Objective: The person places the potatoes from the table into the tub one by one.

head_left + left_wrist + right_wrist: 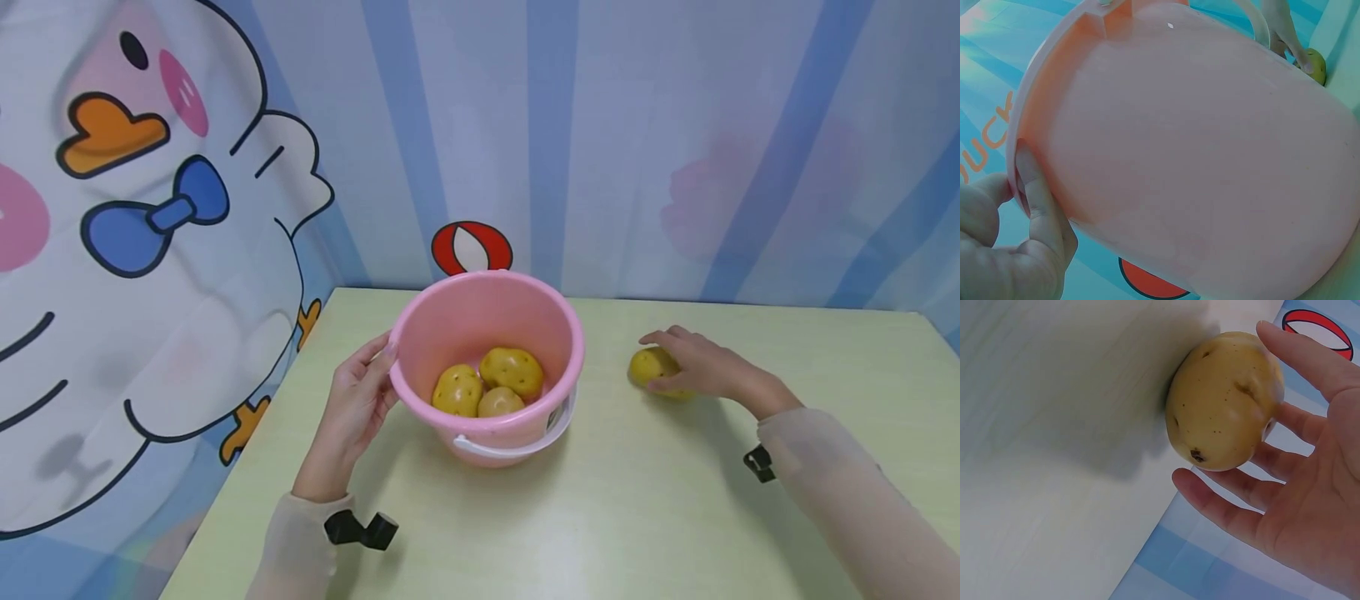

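Observation:
My left hand (358,400) grips the rim of a pink bucket (487,292) on its left side. Thumb and fingers pinch that rim in the left wrist view, where the bucket wall fills most of the picture. Inside the bucket, near its bottom, lie three potatoes (512,372). To the right of the bucket, another potato (1225,403) rests on the table. My right hand (701,364) is spread loosely around it, thumb on one side and fingers on the other; whether they touch it firmly is unclear.
The bucket's white handle (525,450) hangs down at its front. A pale yellow-green table (600,517) lies under everything. Behind it stands a blue striped backdrop (622,167), with a cartoon duck (187,333) printed at the left. Black wrist mounts (362,531) sit on both sleeves.

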{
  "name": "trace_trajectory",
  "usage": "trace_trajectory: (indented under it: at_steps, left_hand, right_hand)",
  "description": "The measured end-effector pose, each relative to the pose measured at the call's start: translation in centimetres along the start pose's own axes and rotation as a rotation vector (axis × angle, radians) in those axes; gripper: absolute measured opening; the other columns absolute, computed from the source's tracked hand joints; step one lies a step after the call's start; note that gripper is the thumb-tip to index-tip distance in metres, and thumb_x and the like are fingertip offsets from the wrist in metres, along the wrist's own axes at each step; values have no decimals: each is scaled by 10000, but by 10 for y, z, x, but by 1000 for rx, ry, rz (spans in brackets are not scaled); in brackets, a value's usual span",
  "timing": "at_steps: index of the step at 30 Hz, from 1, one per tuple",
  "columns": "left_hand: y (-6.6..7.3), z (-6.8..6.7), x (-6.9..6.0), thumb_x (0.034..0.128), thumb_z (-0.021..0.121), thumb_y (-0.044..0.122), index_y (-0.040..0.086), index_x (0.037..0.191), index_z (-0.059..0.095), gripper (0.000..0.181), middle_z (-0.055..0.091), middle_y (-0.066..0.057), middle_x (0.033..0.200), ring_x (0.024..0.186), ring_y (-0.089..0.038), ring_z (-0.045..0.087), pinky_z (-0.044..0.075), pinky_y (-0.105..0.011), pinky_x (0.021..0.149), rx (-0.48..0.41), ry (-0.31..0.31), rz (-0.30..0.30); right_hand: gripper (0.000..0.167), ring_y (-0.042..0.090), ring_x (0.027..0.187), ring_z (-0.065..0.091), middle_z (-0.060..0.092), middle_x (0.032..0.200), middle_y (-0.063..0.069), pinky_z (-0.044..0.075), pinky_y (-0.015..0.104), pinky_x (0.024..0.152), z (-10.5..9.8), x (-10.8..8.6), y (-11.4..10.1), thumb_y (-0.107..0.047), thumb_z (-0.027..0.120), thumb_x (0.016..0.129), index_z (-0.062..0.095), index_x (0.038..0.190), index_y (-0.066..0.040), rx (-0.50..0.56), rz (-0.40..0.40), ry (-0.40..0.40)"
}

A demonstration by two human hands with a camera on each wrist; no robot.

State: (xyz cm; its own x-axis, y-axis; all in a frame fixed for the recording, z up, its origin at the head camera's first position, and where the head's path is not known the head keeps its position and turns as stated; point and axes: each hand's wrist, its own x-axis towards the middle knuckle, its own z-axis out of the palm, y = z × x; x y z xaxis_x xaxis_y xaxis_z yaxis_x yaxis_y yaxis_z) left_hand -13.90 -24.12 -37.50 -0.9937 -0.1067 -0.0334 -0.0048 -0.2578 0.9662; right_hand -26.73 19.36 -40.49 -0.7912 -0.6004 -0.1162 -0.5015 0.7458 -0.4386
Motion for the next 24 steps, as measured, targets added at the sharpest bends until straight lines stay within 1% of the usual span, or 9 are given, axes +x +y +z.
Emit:
trace_trajectory:
  at_steps: [5,8,13,18,24]
  left_hand:
    - [0,0,0,1025,571,273,71,1444,482,474,669,-70,1156,881,-146,685,579,-236,816,4,3,-2]
    - [-1,0,0,1024,573,274,72,1444,484,475,668,-75,1160,879,-147,685,579,-238,816,1,5,-3]
    - [-1,-1,0,1014,590,289,63,1448,475,503,653,-94,1181,879,-147,679,575,-256,833,-3,1,-4]
    - [0,0,-1,1004,603,303,61,1458,466,533,641,-102,1199,891,-150,680,567,-270,852,-6,-5,-6]
    - [0,1,-1,1002,605,307,67,1458,470,532,635,-106,1202,879,-149,679,573,-258,835,-3,4,-5]
  right_hand:
    - [639,295,941,539,553,1134,190,500,497,813,4,2,3,-244,800,856,514,1355,32,-4,-8,8]
    - [650,274,927,538,556,1119,183,495,471,802,6,2,5,-234,812,844,512,1351,41,0,-16,11]
    - [682,283,944,542,552,1130,198,493,484,825,9,4,7,-243,823,835,495,1358,46,18,-17,9]
    - [679,292,949,539,548,1143,209,490,488,836,10,5,7,-225,823,833,490,1357,50,34,-14,8]
    - [673,292,943,534,545,1134,198,491,488,833,11,4,8,-212,825,829,490,1354,46,47,-10,10]
